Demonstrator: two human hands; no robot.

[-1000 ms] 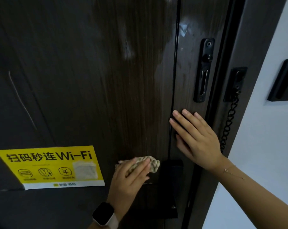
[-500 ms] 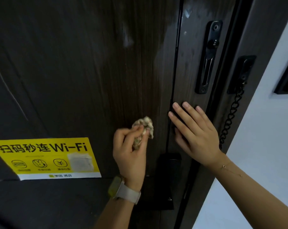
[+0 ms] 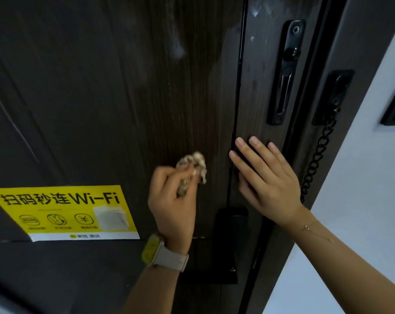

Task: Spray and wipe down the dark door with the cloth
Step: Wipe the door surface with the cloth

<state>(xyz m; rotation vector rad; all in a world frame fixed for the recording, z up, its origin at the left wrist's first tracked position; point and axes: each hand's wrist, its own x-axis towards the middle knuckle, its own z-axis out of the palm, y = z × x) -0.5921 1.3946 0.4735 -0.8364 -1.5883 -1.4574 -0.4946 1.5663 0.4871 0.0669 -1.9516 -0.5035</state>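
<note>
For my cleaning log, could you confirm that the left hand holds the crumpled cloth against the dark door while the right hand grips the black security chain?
Not quite. In the head view, the right hand rests flat and open on the dark door, beside the black security chain, not gripping it. The left hand does hold the crumpled cloth against the door.

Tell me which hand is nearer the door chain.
Right. The right hand lies flat on the door just left of the chain; the left hand, holding the cloth, is farther left.
</note>
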